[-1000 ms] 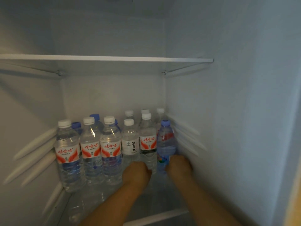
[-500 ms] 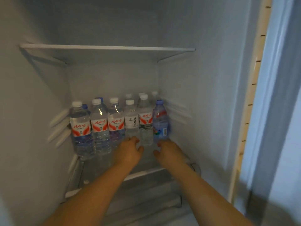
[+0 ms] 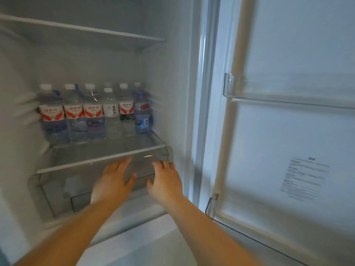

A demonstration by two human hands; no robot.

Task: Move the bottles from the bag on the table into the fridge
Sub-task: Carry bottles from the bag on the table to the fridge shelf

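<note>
Spreading loosely, the fingers of the left hand (image 3: 113, 179) and the right hand (image 3: 166, 178) hold nothing; both palms face down in front of the clear drawer (image 3: 57, 191), just below the front edge of the glass shelf (image 3: 99, 160). I cannot tell whether the fingertips brush the drawer front or hang just clear of it, the picture being smeared there.

Outward from the hands, the bottles (image 3: 92, 114) stand upright in a tight row at the back of that shelf, more caps showing behind them. A blue-labelled bottle (image 3: 143, 112) ends the row, just beside the fridge's right inner wall (image 3: 169, 83). The fridge door (image 3: 288, 150) stands open at the right, with an empty-looking door bin (image 3: 288, 93).

By my reckoning the step in hand is the one between loads: this batch is set down and nothing is carried. The bag and table are out of sight, so the next move calls for turning away from the fridge to fetch more, leaving the door open.
</note>
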